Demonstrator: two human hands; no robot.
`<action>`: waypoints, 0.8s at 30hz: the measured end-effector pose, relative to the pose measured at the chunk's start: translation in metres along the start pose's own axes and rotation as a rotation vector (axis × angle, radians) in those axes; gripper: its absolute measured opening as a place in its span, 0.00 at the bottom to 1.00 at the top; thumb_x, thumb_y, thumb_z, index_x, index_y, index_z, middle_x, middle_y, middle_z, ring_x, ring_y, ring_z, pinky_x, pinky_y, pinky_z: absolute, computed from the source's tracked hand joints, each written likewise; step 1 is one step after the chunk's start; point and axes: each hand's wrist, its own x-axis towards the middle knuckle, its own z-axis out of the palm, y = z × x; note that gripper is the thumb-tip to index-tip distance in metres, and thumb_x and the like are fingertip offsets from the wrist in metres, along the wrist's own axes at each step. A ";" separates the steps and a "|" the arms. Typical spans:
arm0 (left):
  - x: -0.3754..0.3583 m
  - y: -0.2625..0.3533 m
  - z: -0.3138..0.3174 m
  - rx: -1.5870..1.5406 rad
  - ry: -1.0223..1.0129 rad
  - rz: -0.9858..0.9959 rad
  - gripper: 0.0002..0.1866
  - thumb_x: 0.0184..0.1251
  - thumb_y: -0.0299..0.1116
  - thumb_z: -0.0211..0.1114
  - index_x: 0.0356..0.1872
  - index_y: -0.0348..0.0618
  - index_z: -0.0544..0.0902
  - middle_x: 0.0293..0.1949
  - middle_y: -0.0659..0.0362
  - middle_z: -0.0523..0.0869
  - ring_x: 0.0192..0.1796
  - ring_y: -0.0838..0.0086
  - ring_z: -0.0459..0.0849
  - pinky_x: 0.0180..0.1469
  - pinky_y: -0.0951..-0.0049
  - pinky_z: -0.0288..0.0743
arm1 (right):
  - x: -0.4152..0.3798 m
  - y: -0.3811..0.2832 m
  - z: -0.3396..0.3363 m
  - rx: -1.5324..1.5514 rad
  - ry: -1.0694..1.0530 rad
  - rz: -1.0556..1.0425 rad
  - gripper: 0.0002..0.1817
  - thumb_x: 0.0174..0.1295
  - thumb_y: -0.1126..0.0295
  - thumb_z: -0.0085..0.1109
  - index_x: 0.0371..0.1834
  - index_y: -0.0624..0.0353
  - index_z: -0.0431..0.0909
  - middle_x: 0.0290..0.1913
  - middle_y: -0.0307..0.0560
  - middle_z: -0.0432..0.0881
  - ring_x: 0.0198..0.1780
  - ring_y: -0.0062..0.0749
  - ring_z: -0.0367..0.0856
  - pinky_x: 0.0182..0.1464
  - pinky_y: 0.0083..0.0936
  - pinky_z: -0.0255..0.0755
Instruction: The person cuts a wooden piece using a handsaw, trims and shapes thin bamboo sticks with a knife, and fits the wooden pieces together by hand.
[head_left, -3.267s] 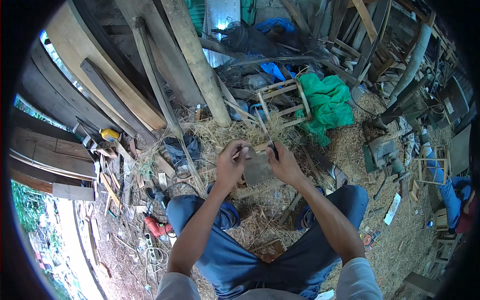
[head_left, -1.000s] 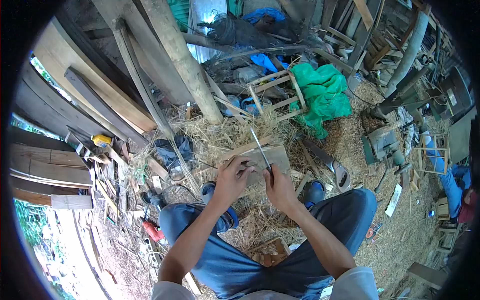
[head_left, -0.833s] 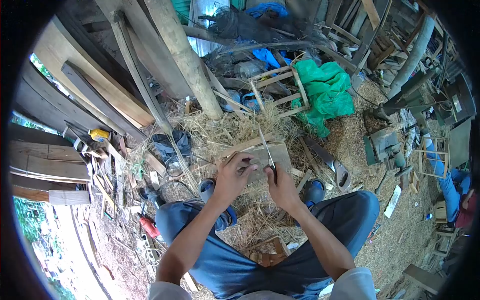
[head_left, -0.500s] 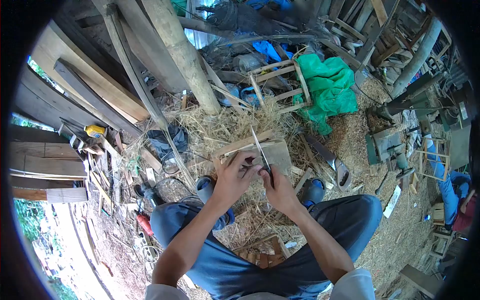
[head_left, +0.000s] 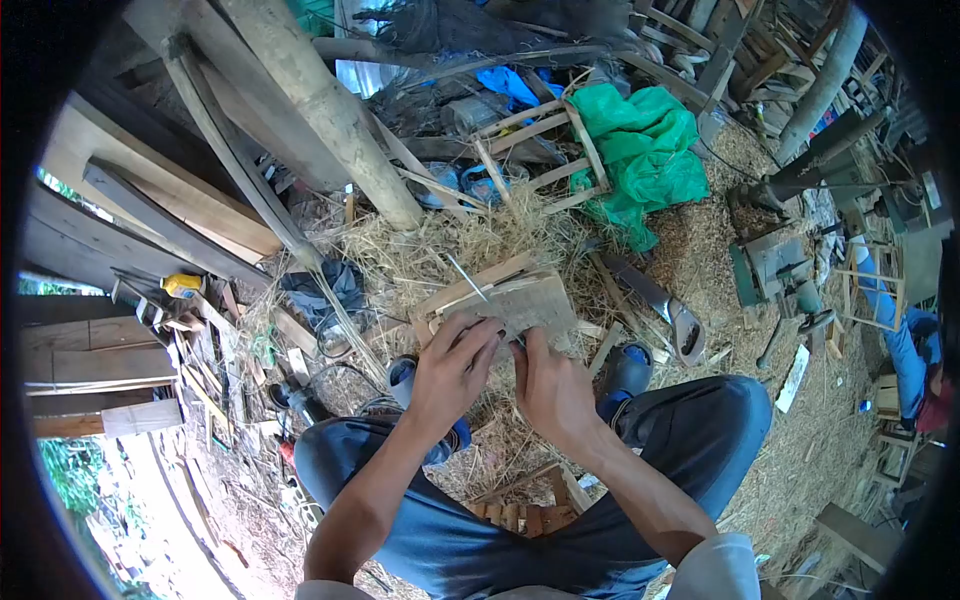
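A thin-bladed knife (head_left: 468, 277) points up and left over a wooden block (head_left: 530, 305) on the straw-covered ground. Its dark handle end shows at the fingers of my right hand (head_left: 552, 385), which is closed on it. Close beside it, my left hand (head_left: 455, 365) has its fingers curled together near the blade's lower part. Whatever sits between those left fingers is hidden. Part of the blade near both hands is covered by the fingers.
A handsaw (head_left: 655, 300) lies right of the block. Beyond are a wooden frame (head_left: 535, 130) and green sheeting (head_left: 650, 150). Planks (head_left: 165, 180) and a post (head_left: 330, 110) stand at the left. An angle grinder (head_left: 297, 400) lies by the left knee. Another person's leg (head_left: 880, 300) shows far right.
The knife has swung left and lower, its blade now partly behind my left fingers. My left hand has moved down and left, and my right fingers have turned more downward. The view has shifted slightly.
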 end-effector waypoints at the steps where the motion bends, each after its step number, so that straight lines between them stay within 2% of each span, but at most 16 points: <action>1: 0.000 0.001 0.000 0.015 -0.012 -0.012 0.12 0.55 0.20 0.66 0.42 0.39 0.81 0.36 0.53 0.79 0.33 0.61 0.81 0.32 0.67 0.76 | -0.001 0.000 -0.001 -0.019 -0.006 0.001 0.09 0.66 0.69 0.51 0.37 0.64 0.64 0.19 0.63 0.77 0.22 0.60 0.78 0.21 0.47 0.71; 2: -0.001 0.001 -0.001 0.032 -0.023 -0.026 0.12 0.55 0.19 0.66 0.42 0.38 0.81 0.36 0.53 0.79 0.32 0.62 0.81 0.32 0.67 0.75 | -0.001 -0.001 -0.002 -0.016 -0.001 0.007 0.09 0.66 0.69 0.51 0.37 0.64 0.64 0.19 0.63 0.77 0.22 0.60 0.78 0.21 0.47 0.71; 4: 0.000 0.004 0.000 0.030 -0.012 -0.030 0.11 0.54 0.18 0.66 0.40 0.37 0.81 0.34 0.53 0.79 0.33 0.64 0.81 0.34 0.70 0.75 | -0.002 -0.003 -0.005 -0.066 -0.040 0.010 0.07 0.65 0.70 0.48 0.35 0.62 0.63 0.25 0.60 0.79 0.24 0.55 0.81 0.23 0.43 0.75; 7: -0.001 0.006 0.002 0.019 0.002 -0.045 0.10 0.53 0.16 0.66 0.37 0.36 0.82 0.33 0.53 0.80 0.34 0.65 0.81 0.35 0.72 0.75 | -0.004 -0.003 -0.006 -0.110 -0.090 0.023 0.07 0.65 0.71 0.47 0.35 0.62 0.63 0.26 0.60 0.79 0.24 0.53 0.82 0.22 0.41 0.75; 14: -0.002 0.008 0.002 0.013 0.027 -0.019 0.11 0.51 0.16 0.67 0.37 0.35 0.82 0.31 0.53 0.81 0.34 0.66 0.82 0.35 0.73 0.76 | -0.007 -0.001 -0.002 -0.039 -0.023 -0.017 0.06 0.65 0.72 0.47 0.34 0.63 0.63 0.26 0.63 0.79 0.25 0.55 0.82 0.24 0.43 0.76; 19: -0.004 0.006 0.002 0.032 0.029 -0.011 0.11 0.51 0.16 0.67 0.37 0.35 0.82 0.31 0.53 0.81 0.34 0.67 0.82 0.35 0.74 0.76 | -0.005 -0.005 -0.008 -0.061 -0.141 0.034 0.05 0.65 0.73 0.45 0.36 0.63 0.63 0.26 0.65 0.79 0.25 0.56 0.82 0.25 0.44 0.76; 24: -0.006 0.009 0.000 0.048 0.030 0.001 0.11 0.51 0.16 0.67 0.37 0.35 0.82 0.31 0.54 0.81 0.33 0.67 0.82 0.35 0.74 0.75 | -0.009 -0.002 -0.003 -0.149 -0.102 0.001 0.05 0.62 0.74 0.46 0.37 0.62 0.62 0.27 0.63 0.79 0.25 0.53 0.82 0.25 0.41 0.77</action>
